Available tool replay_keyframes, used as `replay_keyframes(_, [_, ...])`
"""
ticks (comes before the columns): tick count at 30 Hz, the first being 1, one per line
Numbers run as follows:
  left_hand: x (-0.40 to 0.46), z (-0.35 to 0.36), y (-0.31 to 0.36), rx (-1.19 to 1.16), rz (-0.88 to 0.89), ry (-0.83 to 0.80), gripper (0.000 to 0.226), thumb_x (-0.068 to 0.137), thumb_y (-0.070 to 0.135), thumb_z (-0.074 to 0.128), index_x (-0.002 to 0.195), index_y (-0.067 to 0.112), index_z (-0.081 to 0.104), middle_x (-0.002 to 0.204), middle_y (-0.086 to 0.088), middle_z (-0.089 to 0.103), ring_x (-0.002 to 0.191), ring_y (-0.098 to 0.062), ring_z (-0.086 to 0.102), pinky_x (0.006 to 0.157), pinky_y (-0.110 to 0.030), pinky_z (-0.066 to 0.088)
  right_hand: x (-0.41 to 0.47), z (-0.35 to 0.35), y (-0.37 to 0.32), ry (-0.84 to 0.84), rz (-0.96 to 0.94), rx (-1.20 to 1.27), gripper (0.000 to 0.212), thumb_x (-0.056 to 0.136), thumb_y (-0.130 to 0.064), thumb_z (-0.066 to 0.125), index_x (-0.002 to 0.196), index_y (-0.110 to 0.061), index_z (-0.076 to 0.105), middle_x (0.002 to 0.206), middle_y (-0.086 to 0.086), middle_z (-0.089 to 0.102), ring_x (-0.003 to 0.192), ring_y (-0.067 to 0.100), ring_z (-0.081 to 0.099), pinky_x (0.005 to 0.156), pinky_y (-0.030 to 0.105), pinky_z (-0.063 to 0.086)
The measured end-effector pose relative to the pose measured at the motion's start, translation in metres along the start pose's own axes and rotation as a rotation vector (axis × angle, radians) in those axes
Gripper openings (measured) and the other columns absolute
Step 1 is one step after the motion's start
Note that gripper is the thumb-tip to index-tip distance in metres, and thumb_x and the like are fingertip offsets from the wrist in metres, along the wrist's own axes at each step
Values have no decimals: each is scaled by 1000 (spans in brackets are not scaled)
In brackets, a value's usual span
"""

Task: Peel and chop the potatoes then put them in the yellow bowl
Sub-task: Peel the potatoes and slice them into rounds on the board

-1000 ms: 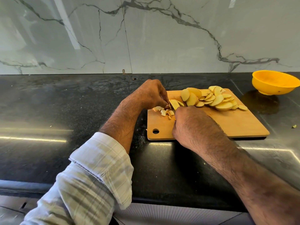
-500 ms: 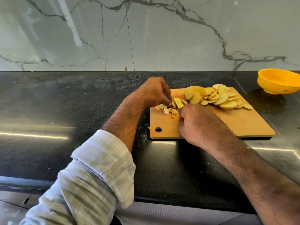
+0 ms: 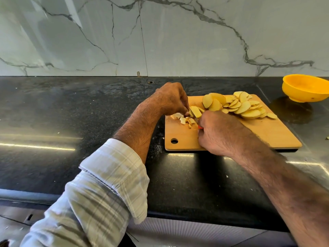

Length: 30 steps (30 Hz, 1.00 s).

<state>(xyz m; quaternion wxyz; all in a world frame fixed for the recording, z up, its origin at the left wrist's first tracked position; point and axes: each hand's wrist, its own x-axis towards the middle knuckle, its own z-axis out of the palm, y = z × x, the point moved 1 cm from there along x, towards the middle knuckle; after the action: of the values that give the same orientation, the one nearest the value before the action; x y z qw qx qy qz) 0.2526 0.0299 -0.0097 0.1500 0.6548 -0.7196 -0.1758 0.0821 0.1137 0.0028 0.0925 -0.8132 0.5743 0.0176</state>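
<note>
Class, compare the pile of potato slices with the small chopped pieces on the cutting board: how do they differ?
The potato slices are broad, rounded and overlap at the board's far right; the chopped pieces are small, blocky and scattered at its left, beside the hands. Both are pale yellow and lie on the wooden cutting board.

On the cutting board (image 3: pixel 267 132): slices (image 3: pixel 243 107) toward one o'clock, chopped bits (image 3: pixel 183 119) at ten (beside the hands), bowl (image 3: pixel 306 88) beyond at two.
</note>
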Motion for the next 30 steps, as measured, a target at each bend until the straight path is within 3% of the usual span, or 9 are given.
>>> replay_keyframes(5, [2,0,-7,-14,0,-2,8,82,32,90,79,32,82,102,18,73,117,-11,60,113,-59,44,-29,-5,23,34,-89,-3,24,98,-34,66,120,-23,68,89,-6,62,79,11,61,71,25,56])
replay_keyframes(7, [2,0,-10,2,20,-8,8,82,34,90,79,34,82,102,21,73,117,-11,61,114,-62,41,-31,-14,35,86,-120,88,20,100,-31,64,119,-30,70,84,-8,60,71,5,56,53,15,44])
replay_keyframes(9, [0,0,-8,28,55,-20,9,84,39,88,82,34,80,99,23,71,116,-10,62,114,-66,38,-26,-18,47,191,-134,131,17,100,-31,62,111,-29,75,78,-7,62,67,7,56,48,18,39])
replay_keyframes(12, [-3,3,2,74,83,4,28,85,59,80,88,31,78,96,21,73,108,-6,65,112,-67,39,-13,-11,55,253,-78,120,23,98,-32,62,109,-18,77,81,1,69,71,15,64,61,30,55])
replay_keyframes(16, [-3,13,18,247,31,88,62,76,90,62,95,32,72,100,16,71,107,-11,63,111,-66,35,-3,3,54,194,24,46,33,99,-39,60,128,-25,68,91,-3,65,79,15,62,64,27,51])
replay_keyframes(19, [-2,17,21,333,26,95,60,76,85,68,106,33,68,108,13,69,110,-14,62,109,-62,36,-2,8,56,224,24,15,34,98,-42,58,127,-28,68,94,-4,64,80,14,59,63,26,49])
replay_keyframes(23, [-1,14,18,272,26,75,51,81,71,77,113,32,66,115,11,67,115,-15,60,111,-60,39,-7,6,62,198,-3,61,31,98,-38,59,125,-29,71,87,-6,63,79,13,59,59,24,44])
replay_keyframes(26, [-2,12,17,220,27,70,47,81,64,81,112,32,67,112,11,68,110,-14,62,107,-58,45,-9,6,63,190,-32,198,31,97,-38,62,127,-32,72,96,-7,70,88,15,64,74,29,55])
replay_keyframes(30, [-2,14,19,229,14,65,52,84,70,75,119,33,64,116,11,69,116,-15,61,110,-61,40,-7,6,66,215,-9,246,37,96,-38,65,133,-32,70,109,-5,72,98,18,66,85,32,58])
